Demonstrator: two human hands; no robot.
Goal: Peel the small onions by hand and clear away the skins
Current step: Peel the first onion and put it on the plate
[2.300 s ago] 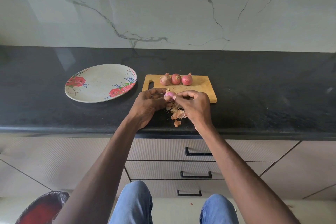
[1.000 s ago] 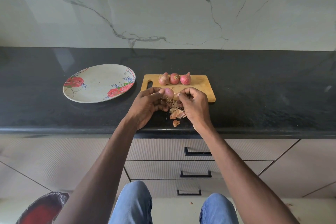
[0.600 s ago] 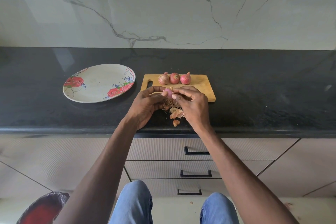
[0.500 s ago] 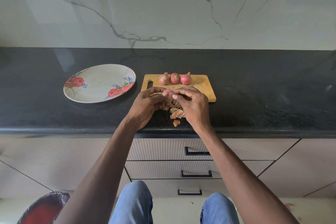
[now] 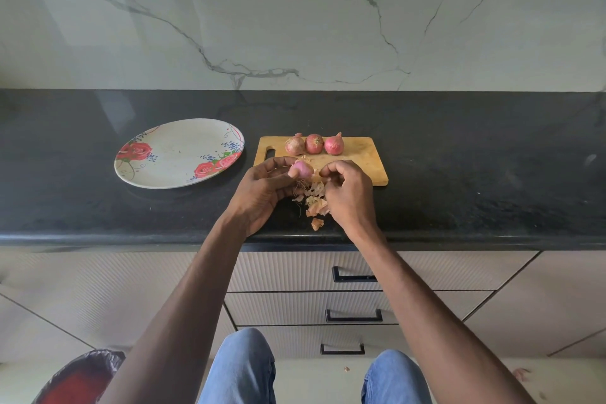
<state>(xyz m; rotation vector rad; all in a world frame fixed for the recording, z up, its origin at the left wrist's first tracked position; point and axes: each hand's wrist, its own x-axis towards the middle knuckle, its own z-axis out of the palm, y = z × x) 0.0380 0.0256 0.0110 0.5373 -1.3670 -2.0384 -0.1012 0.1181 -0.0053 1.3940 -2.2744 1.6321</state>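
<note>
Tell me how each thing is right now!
Small pink onion: mostly peeled, held by left hand.
Right hand: fingers curled, pinching skin.
Three reddish onions: unpeeled, on wooden cutting board.
Papery skins: piled on black counter.
Floral plate: empty.

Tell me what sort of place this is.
Most likely a home kitchen: a dark stone counter under a marble-look wall, drawers below, and a wooden cutting board with small onions beside a floral plate.

Left hand (image 5: 262, 188) holds a pink onion (image 5: 302, 169) above skins (image 5: 315, 203); right hand (image 5: 349, 195) curled beside it.
</note>
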